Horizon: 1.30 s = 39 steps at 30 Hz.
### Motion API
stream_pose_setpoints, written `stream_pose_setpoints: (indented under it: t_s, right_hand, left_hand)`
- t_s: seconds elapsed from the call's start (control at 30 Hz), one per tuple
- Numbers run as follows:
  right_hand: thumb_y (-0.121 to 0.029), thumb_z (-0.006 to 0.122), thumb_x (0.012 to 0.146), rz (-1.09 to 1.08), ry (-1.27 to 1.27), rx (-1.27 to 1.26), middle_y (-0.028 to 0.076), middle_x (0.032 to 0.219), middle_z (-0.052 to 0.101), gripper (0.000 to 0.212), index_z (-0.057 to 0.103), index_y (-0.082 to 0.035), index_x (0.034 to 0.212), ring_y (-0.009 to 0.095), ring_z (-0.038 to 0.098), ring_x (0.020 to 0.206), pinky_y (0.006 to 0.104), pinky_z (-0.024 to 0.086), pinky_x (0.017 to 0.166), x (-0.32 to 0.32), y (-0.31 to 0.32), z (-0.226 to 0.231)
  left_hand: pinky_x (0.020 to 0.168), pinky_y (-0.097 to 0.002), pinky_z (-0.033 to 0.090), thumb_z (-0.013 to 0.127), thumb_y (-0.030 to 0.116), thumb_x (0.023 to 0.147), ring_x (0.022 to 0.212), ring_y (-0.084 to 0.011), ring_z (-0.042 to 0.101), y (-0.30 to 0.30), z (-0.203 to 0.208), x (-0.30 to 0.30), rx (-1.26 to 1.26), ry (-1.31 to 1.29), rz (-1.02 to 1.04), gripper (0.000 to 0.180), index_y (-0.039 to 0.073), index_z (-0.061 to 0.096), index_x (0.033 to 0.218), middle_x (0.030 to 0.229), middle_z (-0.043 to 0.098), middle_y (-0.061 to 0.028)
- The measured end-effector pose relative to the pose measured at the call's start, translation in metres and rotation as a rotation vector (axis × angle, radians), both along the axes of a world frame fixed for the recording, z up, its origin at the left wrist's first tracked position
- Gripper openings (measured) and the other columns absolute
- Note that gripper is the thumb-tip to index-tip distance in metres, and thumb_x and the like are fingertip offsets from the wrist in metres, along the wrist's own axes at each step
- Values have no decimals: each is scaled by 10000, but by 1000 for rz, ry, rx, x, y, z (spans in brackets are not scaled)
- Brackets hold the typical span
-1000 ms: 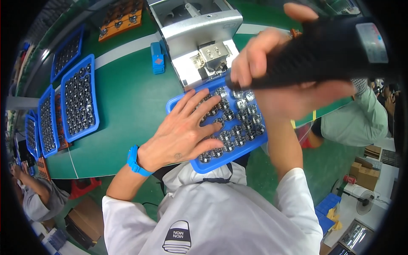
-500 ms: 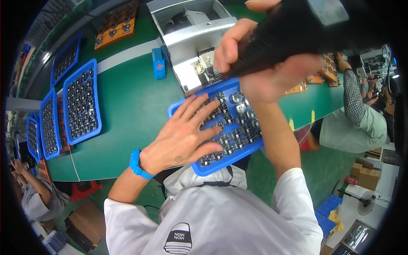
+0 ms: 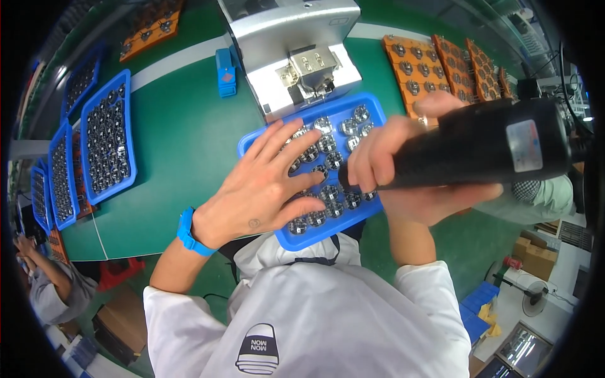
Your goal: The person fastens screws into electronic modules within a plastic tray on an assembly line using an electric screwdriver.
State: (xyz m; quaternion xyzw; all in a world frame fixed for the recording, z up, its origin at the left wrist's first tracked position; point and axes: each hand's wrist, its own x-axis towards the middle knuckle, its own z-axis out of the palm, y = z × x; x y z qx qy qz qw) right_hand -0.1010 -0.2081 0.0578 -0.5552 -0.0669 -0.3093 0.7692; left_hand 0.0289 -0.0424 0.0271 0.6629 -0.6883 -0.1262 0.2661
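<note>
In my right hand (image 3: 416, 170) is a black electric screwdriver (image 3: 472, 142), its fingers wrapped round the barrel. Its front end points left and down, over the middle of a blue tray (image 3: 301, 240). Rows of small round metal-and-black parts (image 3: 329, 192) fill this tray. My left hand (image 3: 261, 186) rests on the tray's left part with fingers spread, fingertips among the round parts. A blue band circles the left wrist. The screwdriver's tip is hidden by the right fingers or too dark to make out.
A silver screw feeder (image 3: 296, 38) stands directly behind the tray, a small blue block (image 3: 225, 72) to its left. More blue trays of parts (image 3: 132, 151) stand at the left. Orange fixture boards (image 3: 413, 69) lie at the back right. Other people sit along the green bench.
My right hand has brought the screwdriver from the feeder's front toward me, over the tray. My left hand stays spread on the parts.
</note>
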Motion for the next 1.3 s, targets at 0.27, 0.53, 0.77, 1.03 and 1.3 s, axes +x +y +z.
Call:
stream_pose_setpoints:
  t_s: [0.27, 0.53, 0.77, 1.03, 1.3]
  right_hand:
    - [-877, 360, 743, 74, 56, 16, 135, 650, 522, 962, 319, -89, 1293, 241, 514, 480, 360, 480, 483, 3, 8, -15]
    - [-844, 442, 748, 103, 77, 24, 162, 681, 551, 944, 342, -71, 1280, 259, 547, 528, 379, 496, 536, 1, 8, -24]
    - [-651, 573, 797, 199, 147, 18, 193, 693, 568, 800, 392, -24, 1259, 276, 549, 564, 398, 486, 567, -6, 4, -19]
    - [-404, 606, 880, 335, 247, -102, 198, 682, 569, 668, 354, 21, 1329, 269, 532, 548, 394, 469, 566, -2, 0, -4]
    - [-866, 308, 776, 89, -446, -110, 113, 743, 536, 1063, 209, -40, 1438, 221, 536, 539, 379, 488, 532, 52, -33, 17]
  left_hand:
    - [1106, -533, 280, 705, 407, 792, 1331, -388, 362, 1, -2, -1, 2, 7, 3, 374, 82, 743, 972, 1391, 450, -180]
    - [1108, -537, 277, 705, 412, 787, 1333, -389, 360, 1, -3, -2, 2, 4, -2, 375, 75, 742, 944, 1395, 447, -182]
    - [1111, -541, 274, 701, 396, 787, 1340, -399, 348, 2, -4, -2, -16, 21, 1, 365, 52, 733, 901, 1408, 431, -188]
    - [1103, -520, 295, 660, 420, 819, 1300, -408, 382, 2, -3, 1, -53, 1, -15, 421, 51, 725, 1012, 1325, 486, -205]
    - [1108, -546, 282, 699, 412, 789, 1338, -403, 352, 2, -2, -2, -20, -20, -12, 393, 81, 735, 998, 1396, 444, -193]
